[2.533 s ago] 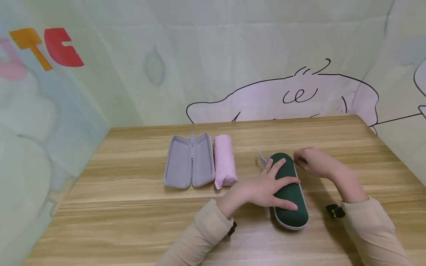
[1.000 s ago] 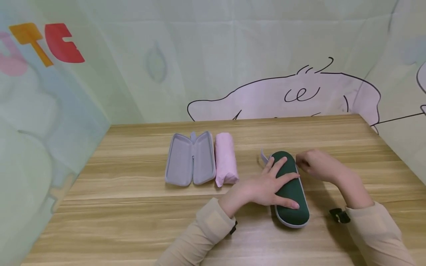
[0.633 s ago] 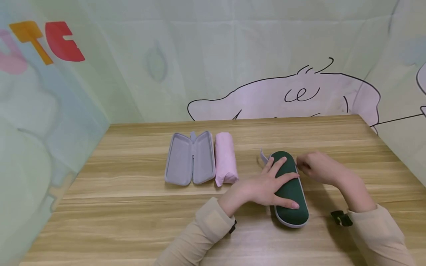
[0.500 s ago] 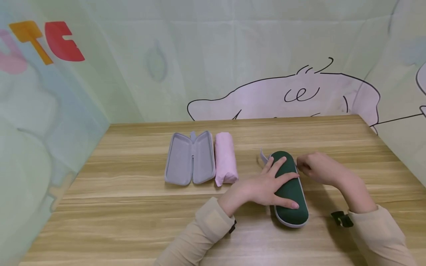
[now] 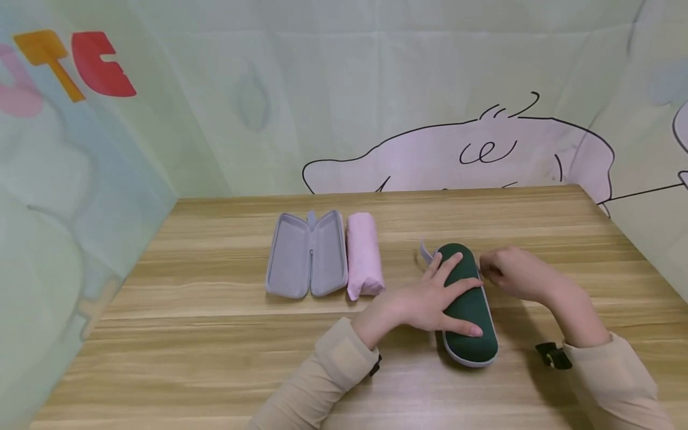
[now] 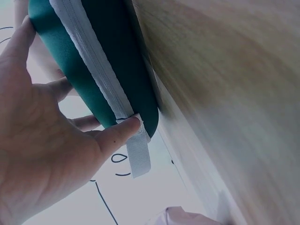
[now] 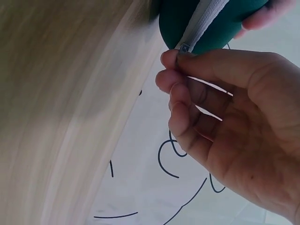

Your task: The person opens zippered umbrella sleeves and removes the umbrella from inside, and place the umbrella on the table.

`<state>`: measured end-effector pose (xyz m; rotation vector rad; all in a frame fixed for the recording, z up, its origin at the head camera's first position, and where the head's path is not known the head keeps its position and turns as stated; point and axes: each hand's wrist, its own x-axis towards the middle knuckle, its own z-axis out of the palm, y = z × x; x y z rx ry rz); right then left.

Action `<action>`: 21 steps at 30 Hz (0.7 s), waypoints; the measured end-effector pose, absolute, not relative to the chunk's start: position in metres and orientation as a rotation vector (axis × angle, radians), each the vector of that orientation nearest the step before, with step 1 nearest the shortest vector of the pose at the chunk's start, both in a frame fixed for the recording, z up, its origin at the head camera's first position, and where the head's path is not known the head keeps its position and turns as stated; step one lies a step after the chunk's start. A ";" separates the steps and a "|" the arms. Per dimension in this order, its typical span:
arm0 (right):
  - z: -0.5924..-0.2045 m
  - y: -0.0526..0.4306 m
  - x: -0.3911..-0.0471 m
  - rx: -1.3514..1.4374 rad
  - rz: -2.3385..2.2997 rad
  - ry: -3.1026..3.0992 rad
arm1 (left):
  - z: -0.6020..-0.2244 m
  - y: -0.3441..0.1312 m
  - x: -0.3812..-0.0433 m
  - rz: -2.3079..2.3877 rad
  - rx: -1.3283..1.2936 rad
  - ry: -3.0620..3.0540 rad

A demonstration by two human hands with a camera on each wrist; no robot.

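Where the left hand (image 5: 430,304) spreads its fingers, the green case (image 5: 467,307) lies beneath it on its side, its far end just left of the right hand (image 5: 513,272). The left hand presses rather than grips: its fingers are splayed across the top, and the left wrist view shows one fingertip resting at the base of a grey strap (image 6: 138,157), which sticks out beyond that hand at the case's far end. A pale zip band (image 6: 96,61) runs along the case's side. At the far right of the case, the right hand pinches the small zip pull (image 7: 184,48) between thumb and forefinger, its other fingers curled in below.

Left of the left hand and a little farther away lies a pink roll (image 5: 364,257), just beyond the wrist. Just left of that roll, farther from the hand, a grey case (image 5: 292,257) lies unfolded with its lining up. Both hands work above a wood-grain table (image 5: 215,346); well beyond them hangs a pale printed backdrop (image 5: 333,89). Beige sleeves (image 5: 344,358) end at both wrists.
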<state>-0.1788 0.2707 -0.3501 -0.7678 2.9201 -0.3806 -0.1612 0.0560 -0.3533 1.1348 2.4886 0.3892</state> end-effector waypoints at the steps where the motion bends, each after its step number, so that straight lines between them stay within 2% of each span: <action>1: -0.350 0.271 -0.178 -0.768 -0.384 2.916 | -0.353 0.056 -0.161 0.388 1.133 2.489; 21: -0.351 0.271 -0.167 -0.761 -0.398 2.908 | -0.354 0.057 -0.161 0.394 1.098 2.488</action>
